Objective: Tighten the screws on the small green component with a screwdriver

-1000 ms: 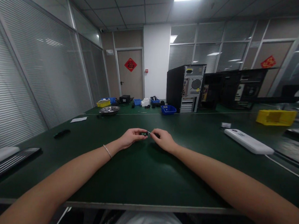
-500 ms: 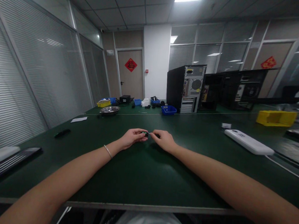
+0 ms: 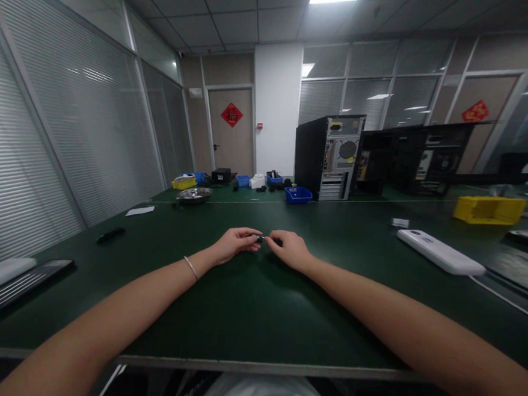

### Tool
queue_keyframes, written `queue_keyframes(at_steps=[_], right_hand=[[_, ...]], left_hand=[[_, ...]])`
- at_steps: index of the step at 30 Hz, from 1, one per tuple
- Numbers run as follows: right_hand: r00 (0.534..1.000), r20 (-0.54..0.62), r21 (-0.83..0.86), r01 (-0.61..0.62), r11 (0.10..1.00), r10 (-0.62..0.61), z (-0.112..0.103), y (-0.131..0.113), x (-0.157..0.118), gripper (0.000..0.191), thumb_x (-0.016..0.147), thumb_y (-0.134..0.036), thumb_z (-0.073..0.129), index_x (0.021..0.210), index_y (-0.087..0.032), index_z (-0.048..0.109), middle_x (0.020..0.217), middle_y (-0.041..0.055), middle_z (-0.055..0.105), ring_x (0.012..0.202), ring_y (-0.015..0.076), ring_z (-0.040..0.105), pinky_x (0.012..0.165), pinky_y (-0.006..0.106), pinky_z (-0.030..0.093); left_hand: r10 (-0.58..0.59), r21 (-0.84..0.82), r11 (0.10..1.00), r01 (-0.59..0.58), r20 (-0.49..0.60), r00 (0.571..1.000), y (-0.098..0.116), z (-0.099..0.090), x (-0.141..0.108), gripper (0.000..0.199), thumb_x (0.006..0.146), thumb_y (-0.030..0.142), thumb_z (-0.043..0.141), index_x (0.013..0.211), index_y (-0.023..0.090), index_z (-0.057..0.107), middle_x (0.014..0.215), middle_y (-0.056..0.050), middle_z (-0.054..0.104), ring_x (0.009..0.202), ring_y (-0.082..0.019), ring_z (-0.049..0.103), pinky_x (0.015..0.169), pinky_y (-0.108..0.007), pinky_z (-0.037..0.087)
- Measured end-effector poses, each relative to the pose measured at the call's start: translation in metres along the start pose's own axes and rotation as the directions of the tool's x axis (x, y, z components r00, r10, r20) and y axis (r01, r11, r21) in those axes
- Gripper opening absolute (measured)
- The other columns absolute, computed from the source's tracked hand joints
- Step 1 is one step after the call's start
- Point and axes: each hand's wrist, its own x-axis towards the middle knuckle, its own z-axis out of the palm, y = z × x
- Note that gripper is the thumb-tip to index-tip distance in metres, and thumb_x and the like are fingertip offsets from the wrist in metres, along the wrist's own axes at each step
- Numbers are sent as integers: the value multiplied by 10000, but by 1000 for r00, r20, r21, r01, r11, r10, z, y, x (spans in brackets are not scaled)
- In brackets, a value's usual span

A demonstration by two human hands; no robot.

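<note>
Above the middle of the green table (image 3: pixel 237 317), my left hand (image 3: pixel 236 244) pinches a small dark part with a green patch (image 3: pixel 258 238) between thumb and fingers. The part is too small to name. Close beside it on the right, my right hand (image 3: pixel 287 248) has its fingers curled and pinched around a thin, light-coloured piece that points at the dark part; what kind of piece it is I cannot make out. The fingertips of both hands almost meet. My right palm hides whatever else lies in its grip.
To the right lies a white power bank-like device (image 3: pixel 438 251) with a cable, near a yellow bin (image 3: pixel 489 211). Computer cases (image 3: pixel 328 157) stand behind. A blue bin (image 3: pixel 298 194) and a metal dish (image 3: pixel 194 195) sit farther back. A dark slim object (image 3: pixel 110 235) lies left.
Both hands stay in nearly the same place. The small dark part has tilted slightly in my left fingers, and less of its green patch shows.
</note>
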Motion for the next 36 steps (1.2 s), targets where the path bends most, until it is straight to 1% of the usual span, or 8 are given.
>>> queue_keyframes(at_steps=[3, 8, 15, 20, 25, 28, 33, 36], right_hand=[[1000, -12, -3, 24, 1000, -24, 2, 1, 0, 256, 836, -378, 456, 738, -217, 629, 726, 11, 621, 652, 139, 518, 541, 232, 283], [999, 19, 15, 49, 999, -50, 3, 1, 0, 243, 835, -375, 461, 775, -223, 640, 750, 8, 632, 669, 141, 528, 563, 234, 298], [995, 39, 17, 89, 996, -90, 1, -1, -1, 246, 844, -368, 445, 774, -221, 629, 746, 1, 625, 657, 135, 520, 559, 229, 297], [993, 62, 47, 102, 994, -105, -1, -1, -2, 246, 848, -357, 437, 779, -213, 625, 751, -1, 619, 656, 131, 516, 565, 226, 304], [989, 62, 68, 127, 990, -131, -1, 0, -1, 258, 858, -368, 426, 788, -212, 620, 750, -4, 616, 661, 129, 521, 585, 225, 322], [990, 64, 44, 125, 991, -127, -1, 0, -1, 265, 865, -367, 414, 804, -214, 622, 758, -1, 618, 664, 128, 520, 583, 222, 320], [990, 59, -55, 129, 990, -126, -1, -2, -1, 266, 863, -371, 417, 806, -209, 620, 767, 4, 618, 661, 124, 516, 558, 220, 293], [989, 67, -61, 136, 989, -131, -1, -2, -2, 265, 864, -376, 418, 832, -209, 622, 789, 8, 624, 696, 129, 530, 573, 221, 301]], left_hand=[[6, 5, 1000, -6, -10, 1000, -2, 0, 1, 319, 739, 228, 649, 1025, 93, 609, 861, -113, 668, 761, -154, 642, 770, -310, 496], [-18, 16, 1000, 19, -2, 1000, -1, -1, 0, 313, 709, 211, 678, 990, 87, 622, 851, -108, 671, 778, -158, 643, 801, -319, 487], [-30, 4, 1000, 30, 24, 999, 0, -3, 0, 272, 731, 181, 656, 985, 86, 624, 865, -118, 669, 787, -164, 643, 801, -319, 491], [-57, -8, 998, 58, 19, 998, 2, -2, -1, 272, 718, 178, 669, 970, 83, 630, 841, -116, 673, 762, -162, 645, 780, -314, 495], [-57, -17, 998, 58, 40, 998, 4, -3, -2, 262, 734, 171, 651, 979, 83, 627, 882, -125, 668, 792, -171, 644, 783, -313, 496], [-49, -13, 999, 50, 59, 997, 3, -3, -2, 264, 746, 171, 638, 994, 83, 620, 878, -121, 669, 789, -163, 643, 782, -304, 496], [-20, 29, 999, 20, 11, 1000, -2, -2, 0, 297, 712, 208, 676, 975, 78, 626, 820, -110, 679, 747, -153, 647, 775, -306, 500], [-25, 42, 999, 25, 6, 1000, -3, -2, 0, 314, 696, 225, 692, 967, 78, 630, 819, -109, 680, 746, -155, 647, 781, -313, 498]])
